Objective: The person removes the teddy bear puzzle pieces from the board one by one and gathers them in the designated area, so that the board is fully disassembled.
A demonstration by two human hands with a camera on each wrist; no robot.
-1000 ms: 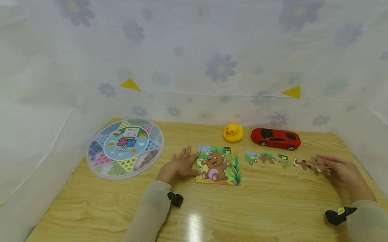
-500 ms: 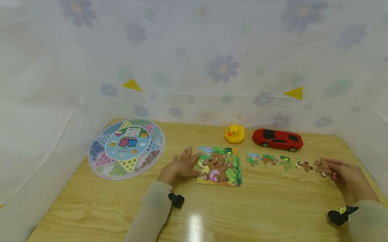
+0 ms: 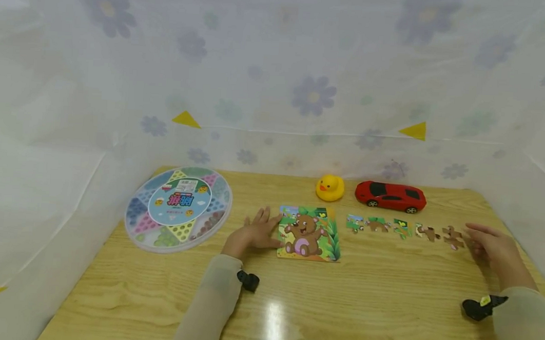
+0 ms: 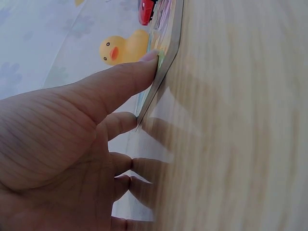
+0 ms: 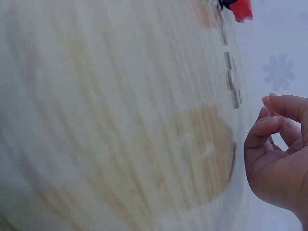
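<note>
A square bear picture puzzle [image 3: 309,233] lies flat at the middle of the table. My left hand [image 3: 254,232] rests at its left side with fingers spread. In the left wrist view the thumb [image 4: 127,82] lies against the board's edge, and another fingertip touches near its corner. To the right, several loose puzzle pieces [image 3: 377,225] lie in a row. The last one, a brown puzzle piece [image 3: 453,237], sits just left of my right hand [image 3: 492,249]. That hand holds nothing; its fingers are loosely bent, apart from the piece, as the right wrist view also shows.
Behind the pieces stand a yellow rubber duck [image 3: 330,188] and a red toy car [image 3: 390,196]. A round Chinese checkers set [image 3: 222,216] lies at the left. White flowered sheeting [image 3: 277,78] encloses the wooden table [image 3: 339,307] at the back and sides.
My right hand has set the brown puzzle piece down at the right end of the row, let go and drawn slightly right. The left hand stays by the bear puzzle.
</note>
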